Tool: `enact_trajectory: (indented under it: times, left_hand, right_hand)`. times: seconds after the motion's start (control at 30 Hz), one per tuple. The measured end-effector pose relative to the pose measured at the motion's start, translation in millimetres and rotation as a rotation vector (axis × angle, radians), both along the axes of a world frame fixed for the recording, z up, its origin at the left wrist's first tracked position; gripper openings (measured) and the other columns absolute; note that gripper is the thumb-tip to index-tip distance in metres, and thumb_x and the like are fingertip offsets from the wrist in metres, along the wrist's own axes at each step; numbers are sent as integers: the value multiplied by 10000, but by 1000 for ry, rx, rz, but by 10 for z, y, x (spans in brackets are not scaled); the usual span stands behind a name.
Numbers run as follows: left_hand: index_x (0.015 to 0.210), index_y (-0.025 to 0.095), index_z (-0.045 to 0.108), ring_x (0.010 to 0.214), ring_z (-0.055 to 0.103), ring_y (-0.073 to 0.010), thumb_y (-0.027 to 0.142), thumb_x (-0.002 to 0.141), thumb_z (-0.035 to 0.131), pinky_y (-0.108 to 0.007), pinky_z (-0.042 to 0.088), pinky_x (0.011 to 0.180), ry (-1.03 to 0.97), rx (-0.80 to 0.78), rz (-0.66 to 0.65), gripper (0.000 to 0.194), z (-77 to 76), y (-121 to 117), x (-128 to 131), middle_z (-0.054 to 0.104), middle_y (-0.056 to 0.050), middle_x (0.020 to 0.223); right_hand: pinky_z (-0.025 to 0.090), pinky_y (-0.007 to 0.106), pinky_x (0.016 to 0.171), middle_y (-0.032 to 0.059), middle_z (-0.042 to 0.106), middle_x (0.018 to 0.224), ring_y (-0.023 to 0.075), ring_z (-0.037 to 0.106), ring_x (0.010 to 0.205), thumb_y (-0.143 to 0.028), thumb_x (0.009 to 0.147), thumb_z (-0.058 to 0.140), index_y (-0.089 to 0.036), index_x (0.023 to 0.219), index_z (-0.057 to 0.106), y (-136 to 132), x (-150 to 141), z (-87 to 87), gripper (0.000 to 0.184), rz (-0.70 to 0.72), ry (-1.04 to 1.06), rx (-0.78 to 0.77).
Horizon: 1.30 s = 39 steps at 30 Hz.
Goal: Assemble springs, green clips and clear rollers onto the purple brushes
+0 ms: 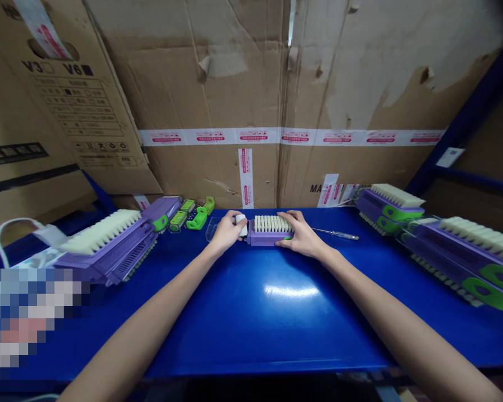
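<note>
My right hand [297, 231] is closed round the right end of a purple brush-like block [266, 240], which lies on the blue table with rows of cream tufts facing up. Between the thumb and fingers of my left hand [226, 231] is a small white piece [241, 225], held at the block's left end. Whether the white piece touches the block, I cannot tell. Just left of that hand stands a clear plastic box [210, 228], partly covered by it. A screwdriver [339, 233] with a clear handle lies to the right of my right hand.
Purple blocks with cream tufts and green ends are stacked at left [109, 245] and right [448, 245]. Small green parts [198, 219] lie at the back left. A white cable [0, 234] loops at far left. Cardboard [218, 100] walls the back of the blue table [251, 324].
</note>
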<state>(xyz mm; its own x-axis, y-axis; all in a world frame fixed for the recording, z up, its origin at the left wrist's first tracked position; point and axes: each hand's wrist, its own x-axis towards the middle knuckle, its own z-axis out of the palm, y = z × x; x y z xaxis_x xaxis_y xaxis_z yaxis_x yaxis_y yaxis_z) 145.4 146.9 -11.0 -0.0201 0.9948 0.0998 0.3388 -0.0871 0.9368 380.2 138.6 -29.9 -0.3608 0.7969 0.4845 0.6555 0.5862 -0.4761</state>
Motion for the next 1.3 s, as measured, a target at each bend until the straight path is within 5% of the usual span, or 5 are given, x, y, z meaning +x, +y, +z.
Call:
enact_trajectory:
  times: [0.17, 0.33, 0.53, 1.03, 1.3]
  left_hand:
    - [1007, 144, 533, 646, 623, -140, 176, 814, 586, -288, 567, 569, -227, -19, 109, 203, 14, -26, 8, 596, -6, 727]
    - [1064, 114, 581, 697, 652, -162, 166, 805, 595, -324, 582, 645, -336, -86, 48, 265, 72, -83, 37, 657, -49, 773]
    - [1187, 106, 563, 798, 679, -176, 156, 808, 580, -301, 571, 700, -345, -113, -61, 383, 151, -138, 52, 701, -111, 979]
    - [1160, 137, 568, 850, 680, -201, 284, 783, 668, -362, 576, 749, -433, -24, -56, 417, 139, -114, 14, 702, -99, 958]
    - [1245, 120, 506, 899, 673, -226, 312, 704, 731, -411, 553, 816, -437, -7, -264, 616, 127, -109, -10, 666, -148, 1099]
  right_hand:
    - [403, 472, 1044, 96, 463, 1180, 262, 529, 1123, -284, 623, 791, -208, 1358, 428, -13, 17, 35, 824, 11, 10, -13]
    - [439, 447, 1022, 88, 435, 1141, 248, 531, 1093, -234, 642, 772, -202, 1293, 473, -36, 7, 31, 717, 0, 51, 106]
    - [437, 443, 1031, 105, 394, 1200, 259, 489, 1146, -196, 694, 720, -214, 1284, 451, -70, -24, 15, 649, -44, 56, 235]
    - [430, 487, 1031, 116, 388, 1237, 287, 468, 1194, -251, 742, 678, -264, 1321, 417, -59, -33, -11, 635, -65, 88, 348]
    - [433, 468, 1031, 113, 403, 1214, 277, 486, 1165, -251, 725, 697, -249, 1301, 436, -68, -12, 32, 633, -75, 112, 360]
